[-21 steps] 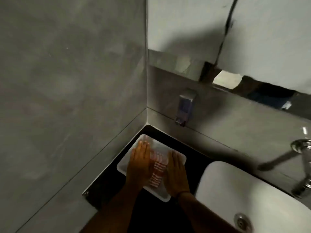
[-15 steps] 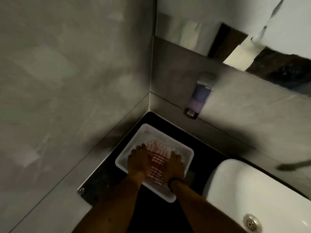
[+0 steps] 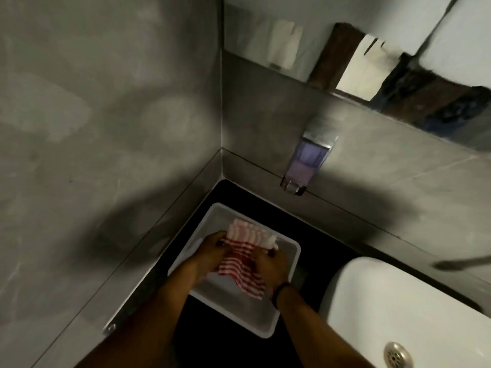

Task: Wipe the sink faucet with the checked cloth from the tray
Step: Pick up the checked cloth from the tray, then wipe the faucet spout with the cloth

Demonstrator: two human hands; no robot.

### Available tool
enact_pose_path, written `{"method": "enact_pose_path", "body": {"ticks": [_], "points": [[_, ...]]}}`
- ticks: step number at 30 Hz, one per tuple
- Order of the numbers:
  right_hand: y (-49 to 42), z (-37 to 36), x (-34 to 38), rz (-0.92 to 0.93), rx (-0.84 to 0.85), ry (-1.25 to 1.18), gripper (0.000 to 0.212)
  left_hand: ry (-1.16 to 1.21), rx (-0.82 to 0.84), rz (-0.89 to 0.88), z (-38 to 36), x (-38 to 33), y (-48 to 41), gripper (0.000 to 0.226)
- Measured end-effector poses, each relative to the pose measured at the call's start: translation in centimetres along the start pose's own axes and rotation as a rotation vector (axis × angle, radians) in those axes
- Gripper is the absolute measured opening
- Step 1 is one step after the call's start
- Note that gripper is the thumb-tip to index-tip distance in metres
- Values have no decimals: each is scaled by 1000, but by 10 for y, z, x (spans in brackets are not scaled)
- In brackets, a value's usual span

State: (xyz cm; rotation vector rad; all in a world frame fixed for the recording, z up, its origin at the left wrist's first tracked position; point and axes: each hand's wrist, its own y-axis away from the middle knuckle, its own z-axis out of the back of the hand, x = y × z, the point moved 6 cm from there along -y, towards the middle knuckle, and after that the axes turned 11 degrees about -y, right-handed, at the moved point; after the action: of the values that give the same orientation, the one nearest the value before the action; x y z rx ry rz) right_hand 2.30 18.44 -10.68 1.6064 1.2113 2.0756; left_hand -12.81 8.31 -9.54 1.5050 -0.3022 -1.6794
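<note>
The red-and-white checked cloth is lifted above the white tray, which sits in the corner of the black counter. My left hand pinches the cloth's left edge. My right hand, with a dark band on the wrist, grips its right edge. The cloth hangs crumpled between both hands, and its lower end droops toward the tray floor. The faucet is out of view; only its shadow falls on the wall at the right.
A white sink basin with a metal drain lies to the right of the tray. A soap dispenser is fixed to the back wall above the counter. Grey walls close in on the left and behind. A mirror runs along the top right.
Both hands closed on the cloth and raised it off the tray floor; it lay flat under my palms before. The view has shifted down and left, so the faucet left the frame.
</note>
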Motion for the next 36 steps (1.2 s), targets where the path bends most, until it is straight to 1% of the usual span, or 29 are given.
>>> {"method": "enact_pose_path", "body": {"ticks": [1, 3, 5, 8, 9, 10, 11, 12, 13, 14, 15, 17, 19, 21, 23, 25, 26, 27, 29, 30, 31, 32, 33, 34, 35, 36], "points": [[10, 9, 6, -32, 57, -199, 23, 85, 45, -22, -4, -10, 10, 25], [38, 23, 17, -187, 185, -518, 40, 234, 138, -86, -14, -31, 31, 27], [76, 44, 23, -303, 316, -660, 53, 274, 205, -168, -29, -57, 56, 29], [135, 109, 42, -274, 424, -840, 64, 148, 294, -326, -80, -120, 100, 33], [155, 136, 48, -238, 446, -893, 64, 90, 341, -382, -106, -142, 113, 33], [171, 161, 52, -191, 431, -900, 60, 29, 367, -427, -129, -162, 124, 31], [184, 179, 56, -147, 389, -874, 54, -18, 368, -466, -147, -176, 131, 30], [194, 205, 57, -92, 289, -851, 50, -53, 371, -510, -169, -193, 139, 28], [202, 231, 55, -21, 165, -842, 51, -75, 351, -555, -186, -207, 145, 28], [213, 261, 58, 90, 47, -840, 52, -93, 334, -607, -209, -225, 152, 27], [227, 288, 65, 194, -24, -850, 51, -95, 311, -653, -231, -242, 158, 27], [258, 335, 79, 384, -172, -835, 39, -54, 238, -710, -265, -266, 166, 25], [288, 385, 83, 565, -370, -847, 35, -110, 109, -821, -293, -280, 170, 29], [313, 423, 89, 709, -508, -858, 34, -268, -48, -911, -311, -277, 166, 37], [323, 448, 96, 802, -581, -831, 35, -400, -193, -902, -313, -253, 152, 50], [321, 461, 107, 866, -609, -792, 30, -622, -302, -836, -304, -213, 127, 72], [316, 464, 114, 886, -647, -751, 26, -780, -340, -818, -299, -188, 113, 82], [309, 466, 121, 898, -687, -694, 27, -930, -359, -803, -295, -163, 100, 90], [287, 454, 139, 905, -675, -569, 35, -1152, -330, -752, -286, -121, 78, 102], [273, 445, 148, 898, -655, -503, 39, -1207, -312, -744, -285, -108, 71, 106], [261, 434, 156, 892, -673, -402, 39, -1227, -305, -746, -285, -101, 66, 108], [249, 425, 163, 894, -731, -254, 39, -1230, -293, -753, -285, -99, 63, 110], [238, 416, 171, 907, -792, -57, 40, -1227, -277, -768, -288, -100, 62, 111], [226, 403, 179, 918, -810, 167, 43, -1229, -263, -784, -291, -101, 62, 112], [213, 387, 184, 896, -774, 395, 51, -1234, -252, -793, -294, -101, 63, 112], [199, 373, 186, 834, -731, 612, 61, -1229, -241, -790, -295, -100, 63, 113]]}}
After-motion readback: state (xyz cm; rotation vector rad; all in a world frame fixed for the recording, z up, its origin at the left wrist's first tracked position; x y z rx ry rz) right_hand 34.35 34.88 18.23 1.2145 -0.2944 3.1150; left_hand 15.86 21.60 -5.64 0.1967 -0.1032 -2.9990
